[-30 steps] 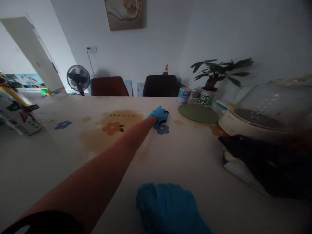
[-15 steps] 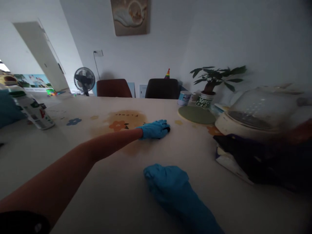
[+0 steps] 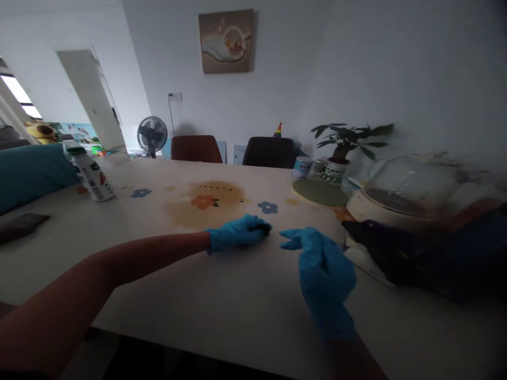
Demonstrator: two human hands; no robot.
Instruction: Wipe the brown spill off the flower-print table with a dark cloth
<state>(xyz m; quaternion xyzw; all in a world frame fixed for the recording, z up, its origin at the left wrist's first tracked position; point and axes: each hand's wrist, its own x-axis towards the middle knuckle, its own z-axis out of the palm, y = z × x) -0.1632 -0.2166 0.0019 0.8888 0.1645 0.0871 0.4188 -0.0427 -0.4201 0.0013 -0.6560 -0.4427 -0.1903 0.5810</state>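
Note:
My left hand (image 3: 237, 232), in a blue glove, rests on the white table (image 3: 222, 295) with its fingers closed over a small black object (image 3: 264, 229). Most of that object is under the glove, so its kind does not show. To its right, my right hand (image 3: 322, 264), gloved in blue too, is held above the tabletop. Its fingers stretch out towards the left hand and nothing shows in them. Behind the hands, the table surface bears a blue flower print (image 3: 268, 207) and an orange flower print (image 3: 203, 201) on a tan patch.
A white bottle with a green cap (image 3: 92, 174) stands at the left. On the right are a green round mat (image 3: 320, 192), a can (image 3: 302, 167), a potted plant (image 3: 333, 171), a clear-lidded appliance (image 3: 400, 184) and dark cloth (image 3: 420, 258). Chairs (image 3: 196, 149) line the far side.
My left hand has drawn back towards me with the black object, uncovering the blue flower. My right hand has moved right and forward, and its fingers have straightened. The view has shifted.

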